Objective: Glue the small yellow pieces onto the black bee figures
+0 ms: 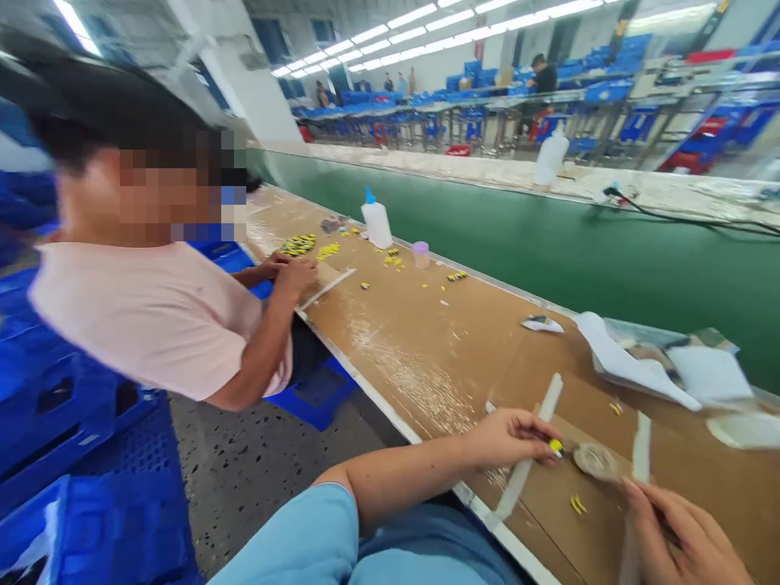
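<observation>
- A long factory hall runs into the distance, with rows of benches and stacked blue plastic crates beyond a green conveyor belt.
- The brown worktop runs alongside the belt; blue crates are piled on the speckled floor at the near left.
- A co-worker in a pink T-shirt sits further along the worktop, with both hands working beside a cluster of small yellow-and-black pieces.
- Near that cluster stand a white glue bottle with a blue nozzle and a small cup with a purple lid; more pieces lie scattered around them.
- Crumpled white sheets lie on the worktop just beyond the hands, between them and the belt.
- White strips lie across a cardboard sheet under the hands.
- A small yellow-and-black piece sits at the fingertips of the left hand, above the cardboard sheet; a loose yellow piece lies nearby.
- The left hand's grip is narrow, pinching that piece.
- The right hand is curled near a round, shiny disc; its grip is blurred, so I cannot tell what it holds.
</observation>
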### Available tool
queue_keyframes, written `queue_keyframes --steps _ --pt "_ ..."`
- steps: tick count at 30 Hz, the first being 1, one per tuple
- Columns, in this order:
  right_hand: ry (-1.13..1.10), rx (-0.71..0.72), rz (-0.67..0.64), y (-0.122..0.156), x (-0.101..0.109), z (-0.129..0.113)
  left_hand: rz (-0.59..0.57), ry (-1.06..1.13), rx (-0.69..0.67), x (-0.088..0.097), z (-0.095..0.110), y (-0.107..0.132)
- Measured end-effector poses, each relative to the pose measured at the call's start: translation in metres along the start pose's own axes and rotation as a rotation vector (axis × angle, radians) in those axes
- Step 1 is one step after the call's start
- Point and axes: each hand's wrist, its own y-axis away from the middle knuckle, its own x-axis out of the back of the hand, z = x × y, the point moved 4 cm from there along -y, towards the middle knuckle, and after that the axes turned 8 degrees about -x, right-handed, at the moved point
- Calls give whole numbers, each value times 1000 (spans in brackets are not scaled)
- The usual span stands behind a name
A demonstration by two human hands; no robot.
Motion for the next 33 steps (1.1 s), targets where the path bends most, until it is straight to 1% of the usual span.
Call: queue_keyframes --steps 1,2,4,8,11,13,15,18,20,26,33 --pt "44 -14 -35 -2 2 -11 7 10 6 -1 4 1" --pt "54 -27 -19 -4 5 -19 -3 17 23 -3 7 1" --pt "58 -104 22 -7 8 -25 -1 21 36 -3 13 0" --pt "-24 -246 79 -2 12 -17 -7 1 64 -3 19 0" --pt "-122 -277 77 3 13 -16 -6 -12 64 -4 21 1" --pt "-146 -229 56 5 12 -23 -10 -17 62 -5 22 1" --pt "-138 -146 36 5 10 -34 -11 -18 62 -5 22 1" --pt "-105 -31 39 4 7 -47 -10 -13 67 -6 22 1" --pt "-88 17 50 3 5 -51 -10 -12 67 -5 22 1" --pt "-50 99 55 3 3 -54 -8 -24 69 -4 21 2" --pt "-23 142 52 4 1 -59 -28 -36 69 -4 21 2"
